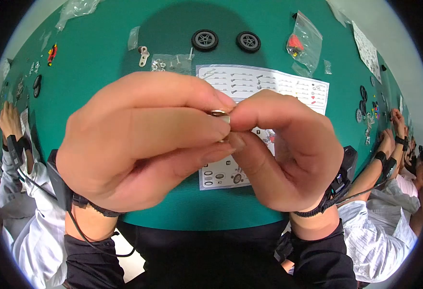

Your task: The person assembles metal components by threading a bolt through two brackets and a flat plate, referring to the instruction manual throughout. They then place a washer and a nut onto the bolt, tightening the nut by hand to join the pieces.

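Note:
My left hand [139,139] and my right hand [288,144] meet in the middle of the head view, raised above the table. Between their fingertips sits a small shiny metal part [219,113], mostly covered by the fingers, so its full shape is hidden. Thumb and fingers of the left hand are closed on it. The right thumb and index finger pinch at its right side. Beneath the hands lies a printed instruction sheet [307,91] with drawings of screws and wheels, partly covered by them.
Two black-tyred wheels [205,40] lie at the back. Left of them are metal brackets [144,56] and a clear bag of small hardware [173,62]. A bag with red parts [303,45] lies at the back right. Other people's hands [12,120] work at both sides.

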The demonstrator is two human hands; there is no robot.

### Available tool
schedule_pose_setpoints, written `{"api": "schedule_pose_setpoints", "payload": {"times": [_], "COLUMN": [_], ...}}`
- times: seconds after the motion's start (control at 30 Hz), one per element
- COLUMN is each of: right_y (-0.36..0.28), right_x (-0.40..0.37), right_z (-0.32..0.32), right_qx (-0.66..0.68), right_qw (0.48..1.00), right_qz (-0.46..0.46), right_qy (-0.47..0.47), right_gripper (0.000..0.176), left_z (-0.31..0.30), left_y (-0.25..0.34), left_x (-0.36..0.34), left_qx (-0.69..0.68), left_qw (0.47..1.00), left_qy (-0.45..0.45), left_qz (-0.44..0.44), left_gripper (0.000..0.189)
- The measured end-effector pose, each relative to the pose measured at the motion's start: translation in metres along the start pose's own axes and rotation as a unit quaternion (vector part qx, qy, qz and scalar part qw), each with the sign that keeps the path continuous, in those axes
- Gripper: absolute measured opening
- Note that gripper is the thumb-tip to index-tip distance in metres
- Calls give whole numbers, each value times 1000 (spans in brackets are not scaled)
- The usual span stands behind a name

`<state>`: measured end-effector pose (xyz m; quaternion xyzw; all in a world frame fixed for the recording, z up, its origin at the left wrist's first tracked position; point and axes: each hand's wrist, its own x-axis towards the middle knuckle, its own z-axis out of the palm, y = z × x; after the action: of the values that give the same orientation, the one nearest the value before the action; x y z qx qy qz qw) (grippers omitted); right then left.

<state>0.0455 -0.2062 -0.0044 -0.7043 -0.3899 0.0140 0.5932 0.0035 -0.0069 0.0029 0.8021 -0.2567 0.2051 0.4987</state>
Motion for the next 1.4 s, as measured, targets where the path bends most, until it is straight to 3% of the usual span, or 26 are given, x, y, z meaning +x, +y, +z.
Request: {"api": "schedule_pose_setpoints", "payload": {"times": [0.17, 1.13, 1.4], "right_y": [0, 0, 3], "right_x": [0, 4, 6], "right_z": [0, 9, 10], "right_qx": [17, -61, 42], "right_qw": [1000, 993, 993], "right_qz": [-8, -99, -99], "right_qy": [0, 37, 41], "right_gripper": [23, 23, 13], "left_z": [-2, -7, -6], "left_y": [2, 14, 12], "left_x": [-2, -5, -1], "left_qx": [-25, 28, 33], "left_qw": [999, 998, 999], "left_qy": [3, 3, -7], "left_qz": [-41, -54, -17], "left_gripper": [20, 18, 22]}}
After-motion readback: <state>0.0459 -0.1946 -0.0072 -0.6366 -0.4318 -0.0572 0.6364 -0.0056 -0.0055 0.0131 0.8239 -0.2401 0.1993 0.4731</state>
